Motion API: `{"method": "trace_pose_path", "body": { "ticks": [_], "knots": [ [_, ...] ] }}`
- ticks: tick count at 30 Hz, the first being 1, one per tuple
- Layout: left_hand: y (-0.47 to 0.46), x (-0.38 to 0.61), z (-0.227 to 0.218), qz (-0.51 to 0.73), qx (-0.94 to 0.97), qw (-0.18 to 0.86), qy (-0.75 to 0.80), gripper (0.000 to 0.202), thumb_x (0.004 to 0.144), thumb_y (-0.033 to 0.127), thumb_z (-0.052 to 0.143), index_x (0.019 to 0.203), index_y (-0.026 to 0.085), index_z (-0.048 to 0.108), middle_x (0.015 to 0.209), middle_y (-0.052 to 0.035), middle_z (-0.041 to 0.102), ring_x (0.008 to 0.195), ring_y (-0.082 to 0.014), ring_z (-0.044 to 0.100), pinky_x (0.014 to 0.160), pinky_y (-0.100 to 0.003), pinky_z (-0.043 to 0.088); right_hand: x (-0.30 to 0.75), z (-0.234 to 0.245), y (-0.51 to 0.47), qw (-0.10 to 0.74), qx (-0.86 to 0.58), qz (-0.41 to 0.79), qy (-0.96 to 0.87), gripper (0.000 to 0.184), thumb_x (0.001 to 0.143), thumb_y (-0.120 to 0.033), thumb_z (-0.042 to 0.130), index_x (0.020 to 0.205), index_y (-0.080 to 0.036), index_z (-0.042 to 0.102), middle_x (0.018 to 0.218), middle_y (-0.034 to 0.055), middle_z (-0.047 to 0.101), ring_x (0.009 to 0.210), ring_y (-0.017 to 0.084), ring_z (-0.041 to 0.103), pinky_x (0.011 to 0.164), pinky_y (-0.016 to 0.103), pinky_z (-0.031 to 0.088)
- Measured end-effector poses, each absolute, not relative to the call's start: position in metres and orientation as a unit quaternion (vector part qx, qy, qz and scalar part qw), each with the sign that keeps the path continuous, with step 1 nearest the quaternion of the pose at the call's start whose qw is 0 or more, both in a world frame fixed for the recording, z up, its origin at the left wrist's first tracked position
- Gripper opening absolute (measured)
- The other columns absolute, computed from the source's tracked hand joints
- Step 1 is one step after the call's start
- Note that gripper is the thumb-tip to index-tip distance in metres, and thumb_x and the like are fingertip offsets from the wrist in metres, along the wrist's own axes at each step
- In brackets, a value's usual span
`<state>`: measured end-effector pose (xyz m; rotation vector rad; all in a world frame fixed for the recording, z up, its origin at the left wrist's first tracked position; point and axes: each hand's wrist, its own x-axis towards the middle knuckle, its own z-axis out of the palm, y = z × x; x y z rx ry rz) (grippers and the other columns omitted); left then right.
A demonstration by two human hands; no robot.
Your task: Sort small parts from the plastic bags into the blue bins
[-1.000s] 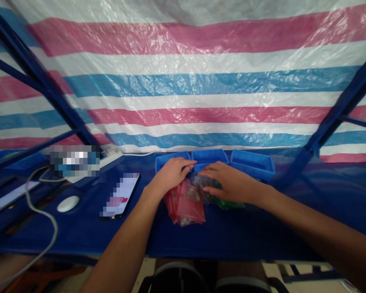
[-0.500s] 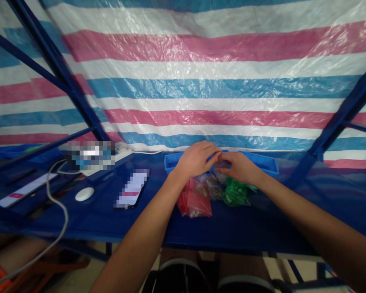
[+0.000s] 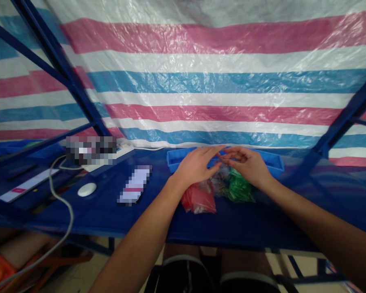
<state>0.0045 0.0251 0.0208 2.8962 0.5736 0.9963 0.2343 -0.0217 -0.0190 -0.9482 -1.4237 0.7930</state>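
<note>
Fingers stretched out and thumb apart, my left hand [image 3: 195,166] hovers over the front of a blue tray [image 3: 271,160], with nothing visible in it. My right hand [image 3: 249,165] faces it from the other side, its fingers loosely bent and thumb a little apart; no held thing shows there. The fingertips of both hands nearly meet. Under my left hand lie red plastic bags [image 3: 203,198]. Clear plastic bags [image 3: 218,182] with small contents sit in the middle, and green plastic bags [image 3: 239,188] lie below my right hand. The hands hide part of the tray.
Left on the blue table [image 3: 158,219] are a phone [image 3: 136,185], a white mouse-like oval [image 3: 87,189], a white cable [image 3: 70,215] and a power strip [image 3: 125,151]. A striped plastic sheet [image 3: 216,81] hangs behind. Blue frame bars [image 3: 76,95] slant at both sides. Another person's leg shows lower left.
My hands have drawn slightly apart at the fingertips, and the left fingers and thumb have spread. The bags stay put; the whole view has shifted slightly.
</note>
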Motion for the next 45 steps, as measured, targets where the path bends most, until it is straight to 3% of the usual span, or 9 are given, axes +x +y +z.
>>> {"method": "trace_pose_path", "body": {
  "ticks": [4, 7, 11, 17, 23, 29, 40, 42, 45],
  "knots": [
    [0.031, 0.008, 0.016, 0.319, 0.927, 0.071, 0.182, 0.060, 0.099, 0.027, 0.069, 0.157, 0.024, 0.052, 0.138, -0.0104, 0.074, 0.118, -0.0256, 0.075, 0.105, -0.044, 0.059, 0.237, -0.017, -0.025, 0.586, -0.402, 0.356, -0.606, 0.044, 0.075, -0.047, 0.096, 0.107, -0.025, 0.077, 0.100, 0.0066, 0.083, 0.094, 0.027, 0.081, 0.096, 0.046, 0.064],
    [0.036, 0.010, 0.014, 0.308, 0.931, 0.085, 0.177, 0.041, 0.101, 0.023, 0.066, 0.142, 0.022, 0.066, 0.121, -0.0080, 0.081, 0.110, -0.0253, 0.078, 0.101, -0.042, 0.060, 0.238, -0.014, -0.026, 0.578, -0.400, 0.321, -0.635, 0.041, 0.077, -0.047, 0.096, 0.107, -0.025, 0.077, 0.099, 0.0064, 0.083, 0.093, 0.026, 0.080, 0.094, 0.045, 0.064],
    [0.034, 0.011, 0.017, 0.330, 0.926, 0.101, 0.154, 0.023, 0.101, 0.027, 0.067, 0.121, 0.021, 0.078, 0.118, -0.0078, 0.082, 0.109, -0.0243, 0.078, 0.098, -0.040, 0.059, 0.238, -0.013, -0.028, 0.588, -0.399, 0.304, -0.634, 0.040, 0.079, -0.049, 0.094, 0.108, -0.026, 0.078, 0.094, 0.0054, 0.082, 0.087, 0.024, 0.079, 0.089, 0.043, 0.064],
    [0.028, 0.013, 0.020, 0.345, 0.901, 0.190, 0.181, 0.021, 0.101, 0.031, 0.070, 0.118, 0.020, 0.078, 0.108, -0.0053, 0.085, 0.100, -0.0214, 0.081, 0.090, -0.033, 0.060, 0.234, -0.020, -0.028, 0.600, -0.393, 0.312, -0.623, 0.041, 0.083, -0.051, 0.091, 0.114, -0.028, 0.076, 0.098, 0.0050, 0.081, 0.092, 0.025, 0.079, 0.091, 0.043, 0.066],
    [0.027, 0.016, 0.018, 0.384, 0.890, 0.145, 0.197, 0.017, 0.096, 0.023, 0.070, 0.111, 0.020, 0.077, 0.104, -0.0053, 0.083, 0.097, -0.0215, 0.079, 0.091, -0.035, 0.060, 0.235, -0.021, -0.028, 0.571, -0.401, 0.282, -0.659, 0.040, 0.087, -0.047, 0.087, 0.119, -0.028, 0.073, 0.106, 0.0063, 0.081, 0.101, 0.026, 0.079, 0.101, 0.047, 0.064],
    [0.023, 0.016, 0.020, 0.390, 0.885, 0.166, 0.195, 0.034, 0.088, 0.014, 0.071, 0.122, 0.020, 0.068, 0.101, -0.0026, 0.079, 0.095, -0.0184, 0.077, 0.091, -0.032, 0.060, 0.234, -0.023, -0.029, 0.553, -0.410, 0.283, -0.668, 0.033, 0.089, -0.047, 0.085, 0.112, -0.027, 0.072, 0.102, 0.0057, 0.081, 0.094, 0.026, 0.079, 0.093, 0.044, 0.066],
    [0.021, 0.017, 0.020, 0.392, 0.884, 0.193, 0.167, 0.043, 0.091, 0.013, 0.068, 0.132, 0.022, 0.059, 0.107, -0.0034, 0.077, 0.092, -0.0169, 0.076, 0.091, -0.034, 0.063, 0.229, -0.018, -0.035, 0.582, -0.405, 0.281, -0.647, 0.034, 0.088, -0.050, 0.085, 0.109, -0.029, 0.070, 0.093, 0.0037, 0.076, 0.085, 0.025, 0.074, 0.084, 0.042, 0.064],
    [0.019, 0.017, 0.020, 0.401, 0.889, 0.165, 0.148, 0.050, 0.093, 0.015, 0.069, 0.141, 0.024, 0.057, 0.121, -0.0078, 0.074, 0.102, -0.0198, 0.076, 0.095, -0.038, 0.063, 0.227, -0.014, -0.036, 0.600, -0.402, 0.310, -0.619, 0.034, 0.086, -0.051, 0.086, 0.106, -0.029, 0.070, 0.088, 0.0022, 0.075, 0.079, 0.023, 0.073, 0.079, 0.041, 0.063],
    [0.018, 0.015, 0.022, 0.421, 0.894, 0.111, 0.106, 0.050, 0.093, 0.025, 0.077, 0.141, 0.027, 0.062, 0.150, -0.0141, 0.060, 0.129, -0.0273, 0.067, 0.108, -0.049, 0.059, 0.225, -0.007, -0.038, 0.628, -0.403, 0.379, -0.547, 0.039, 0.083, -0.052, 0.087, 0.108, -0.029, 0.068, 0.086, 0.0005, 0.075, 0.073, 0.022, 0.073, 0.073, 0.038, 0.062]
  ]
}}
